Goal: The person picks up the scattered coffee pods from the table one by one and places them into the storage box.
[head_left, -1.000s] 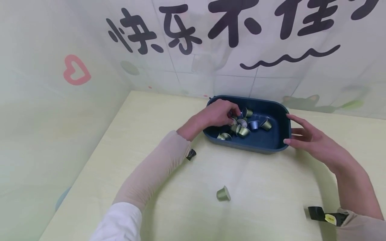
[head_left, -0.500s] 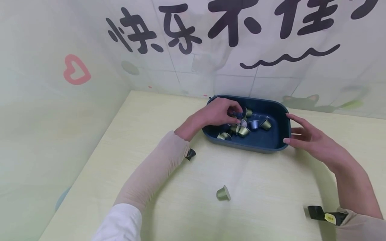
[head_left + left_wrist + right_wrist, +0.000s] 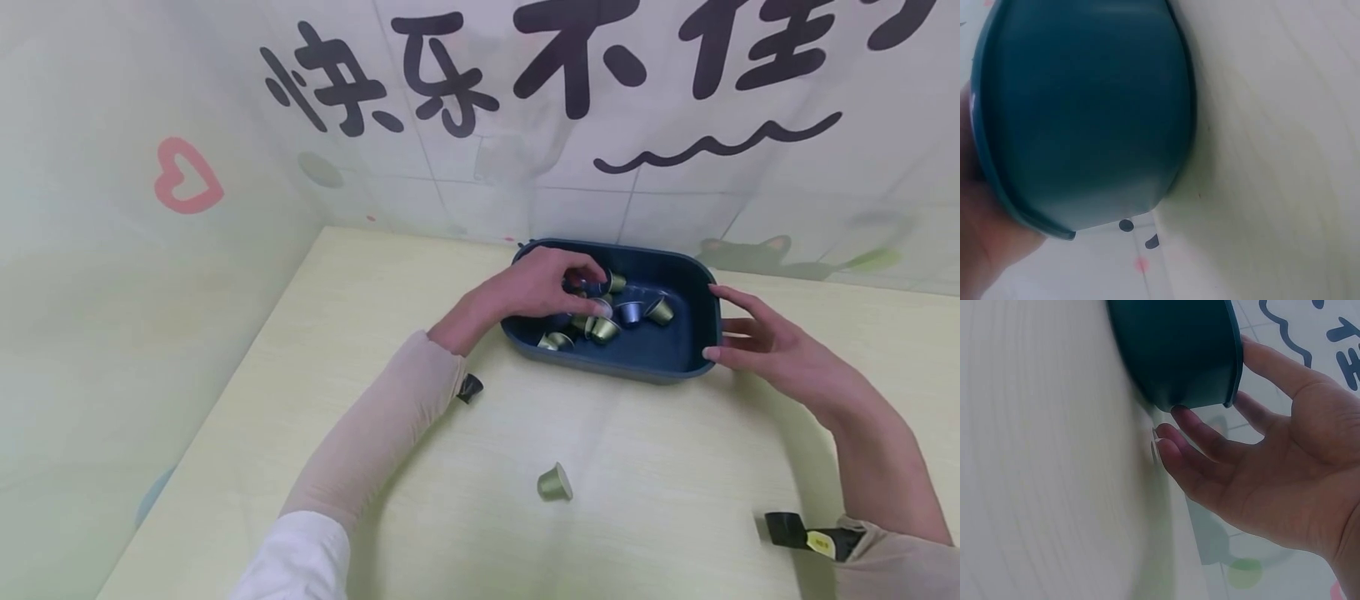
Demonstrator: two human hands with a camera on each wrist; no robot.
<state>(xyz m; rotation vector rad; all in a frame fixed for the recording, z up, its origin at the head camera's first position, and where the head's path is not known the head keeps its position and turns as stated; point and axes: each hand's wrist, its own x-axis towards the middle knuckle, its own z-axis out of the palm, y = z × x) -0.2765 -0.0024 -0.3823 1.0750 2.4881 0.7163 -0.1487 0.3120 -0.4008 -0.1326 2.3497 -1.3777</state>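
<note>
A dark blue tub [image 3: 637, 371] holding several coffee capsules stands near the wall. My left hand [image 3: 536, 283] reaches over its left end, fingers bent down among the capsules. Its thumb tip overlaps a silvery capsule [image 3: 604, 307], and dark blue shows between thumb and index finger; I cannot tell whether it pinches a capsule. Gold-green capsules [image 3: 604, 330] and a light blue capsule [image 3: 631, 312] lie beside it. My right hand [image 3: 780, 342] holds the tub's right end, thumb and index finger at the rim; in the right wrist view some fingers [image 3: 1210, 437] sit below the wall.
A green capsule [image 3: 554, 482] lies on its side on the pale table [image 3: 660, 483] in front. A black item [image 3: 469, 388] sits by the left forearm. A black strap device [image 3: 813, 537] is on the right forearm. The printed wall [image 3: 465, 200] rises directly behind the tub.
My left hand has shifted slightly right among the capsules, its thumb now over the silvery one. The right hand keeps its place at the tub's end.
</note>
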